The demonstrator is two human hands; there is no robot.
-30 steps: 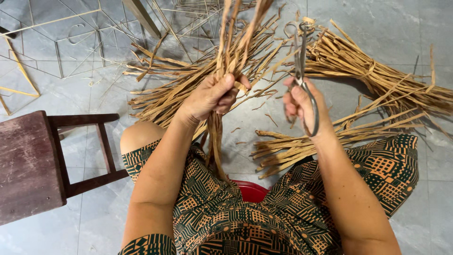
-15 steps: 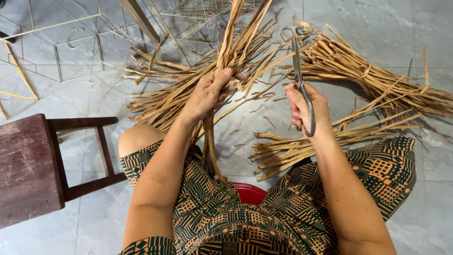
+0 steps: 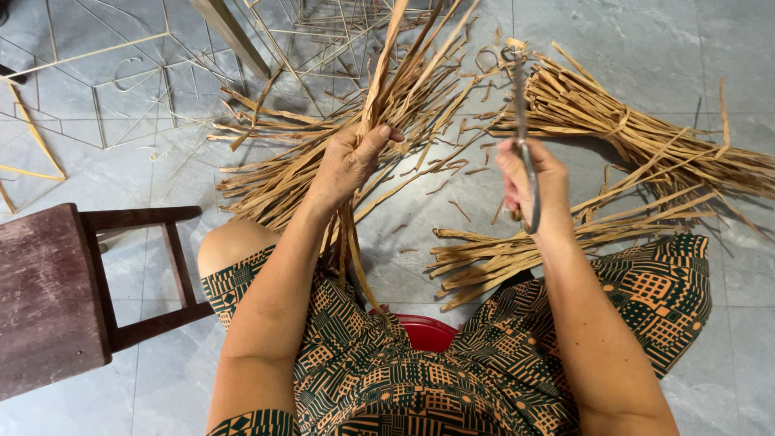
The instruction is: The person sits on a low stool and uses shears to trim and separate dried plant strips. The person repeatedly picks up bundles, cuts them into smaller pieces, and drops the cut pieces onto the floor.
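We hold a bunch of dry strips [image 3: 379, 105] tight in our left hand [image 3: 349, 161]; our right hand [image 3: 533, 182] grips scissors [image 3: 521, 121], seemingly mid-trimming.

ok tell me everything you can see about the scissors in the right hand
The scissors are slim dull grey metal, looking worn. The right hand grips one handle loop, fingers curled through it. The blades point up and away, closed or nearly so, tips near a looped strand above the floor. They touch nothing else visible, hanging apart from the strip bundle.
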